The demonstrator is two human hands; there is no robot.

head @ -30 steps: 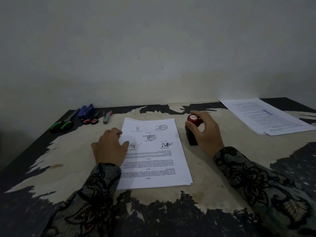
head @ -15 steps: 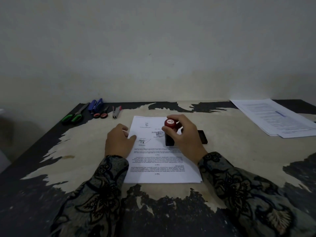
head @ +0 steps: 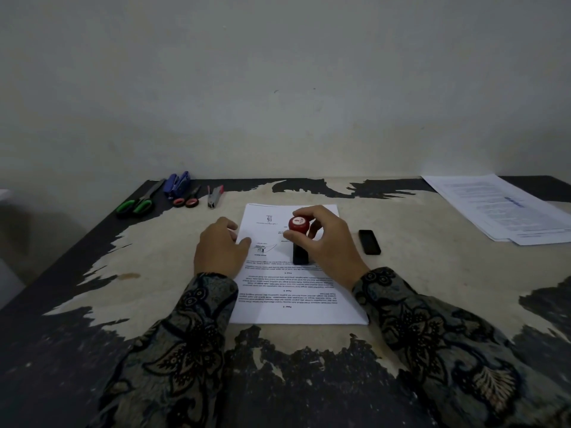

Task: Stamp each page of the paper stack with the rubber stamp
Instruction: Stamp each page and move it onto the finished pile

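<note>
Gripping the red knob of the rubber stamp (head: 299,234), the right hand (head: 327,245) holds it upright on the top page of the paper stack (head: 296,298) at the centre of the frame, thumb and fingers curled round the knob in a closed grip. The left hand (head: 220,248) lies on the stack's left edge, fingers loosely bent and pressing the sheet down, holding nothing. Bare surface (head: 160,257) spreads left of the stack as far as the scissors (head: 137,202), stapler (head: 177,185) and a small grey tool (head: 213,196) along the upper left rim; to the right a black ink pad (head: 369,241) lies just beside the right hand, well apart from a second pile of papers (head: 506,208) at the upper right.

A second ago the stamp stood on the ink pad, off the page; half a second ago it had reached the sheet, and now it stands lower on the page with the pad fully uncovered.

Whether the stamp's base touches the paper is hard to tell, since the fingers hide part of it. Printed text is too small to read, and the right pile is cut off by the frame edge.
</note>
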